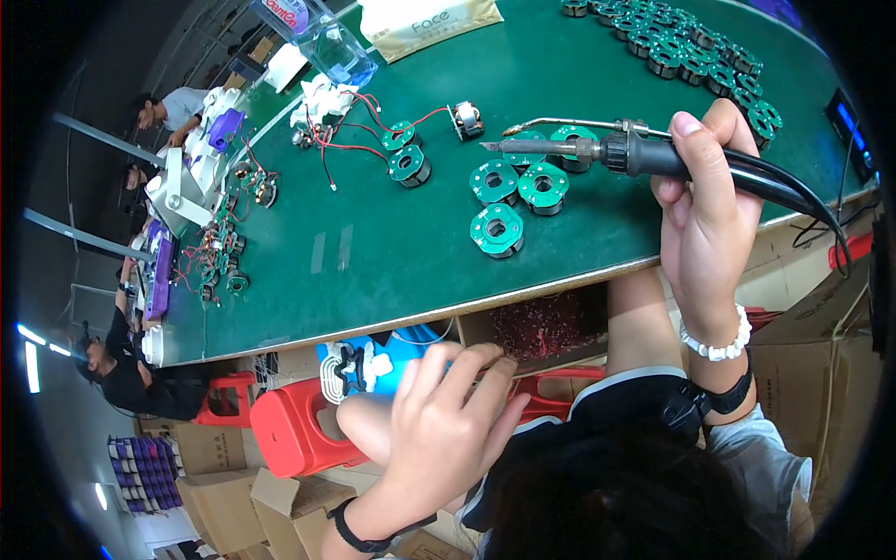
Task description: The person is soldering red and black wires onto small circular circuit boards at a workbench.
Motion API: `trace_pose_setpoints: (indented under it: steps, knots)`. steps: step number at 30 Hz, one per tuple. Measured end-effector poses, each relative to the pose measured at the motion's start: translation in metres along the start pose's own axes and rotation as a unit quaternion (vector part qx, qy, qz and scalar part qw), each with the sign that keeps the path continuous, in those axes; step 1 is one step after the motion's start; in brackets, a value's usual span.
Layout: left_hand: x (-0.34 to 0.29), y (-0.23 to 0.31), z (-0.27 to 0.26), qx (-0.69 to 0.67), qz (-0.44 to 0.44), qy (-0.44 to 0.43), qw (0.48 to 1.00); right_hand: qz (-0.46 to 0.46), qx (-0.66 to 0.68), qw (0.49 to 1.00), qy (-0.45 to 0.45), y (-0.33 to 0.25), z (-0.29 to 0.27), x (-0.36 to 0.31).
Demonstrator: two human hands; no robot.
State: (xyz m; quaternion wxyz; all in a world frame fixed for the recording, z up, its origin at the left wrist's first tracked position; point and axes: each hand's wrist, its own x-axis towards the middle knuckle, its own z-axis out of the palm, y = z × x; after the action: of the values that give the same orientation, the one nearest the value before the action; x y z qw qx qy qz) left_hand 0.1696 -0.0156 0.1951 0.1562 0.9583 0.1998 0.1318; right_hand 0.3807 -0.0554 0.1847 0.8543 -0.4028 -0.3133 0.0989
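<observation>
A soldering iron [597,149] is gripped in the right hand [705,210], held level over the green table [373,252] with its tip aimed left at a cluster of green round coil boards [509,201]. The left hand [443,434] is down below the table edge, fingers loosely curled near a red plastic stool [289,429]; whether anything is pinched in it can't be told.

Risk, as it looks from here: the hot tip is hanging just above the boards while the other hand is busy off the table, so a board or the table cover could probably get scorched if the wrist dips. The black cord [793,191] trailing over the edge could also be snagged.

Counts: five boards near the tip, two more with red wires [406,149] further left, one big pile at the far right [691,47] too dense to be counted. One clear bottle [327,42] is lying at the back.
</observation>
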Motion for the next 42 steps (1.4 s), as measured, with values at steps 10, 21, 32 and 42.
trace_pose_setpoints:
  steps: [10, 21, 32, 42]
  knots:
    - [0.098, -0.034, -0.067, 0.248, 0.222, 0.154, 0.930, -0.042, -0.019, 0.998, 0.039, 0.000, 0.000, -0.002]
    - [0.149, -0.067, -0.080, 0.447, 0.131, 0.000, 0.885, -0.046, 0.001, 0.998, 0.047, 0.000, 0.002, -0.002]
    - [0.136, -0.046, -0.082, 0.131, 0.114, 0.051, 0.984, -0.043, -0.009, 0.998, 0.043, 0.000, 0.001, -0.001]
    - [0.124, -0.034, -0.077, 0.026, 0.046, 0.114, 0.992, -0.052, -0.023, 0.998, 0.025, 0.003, -0.002, -0.001]
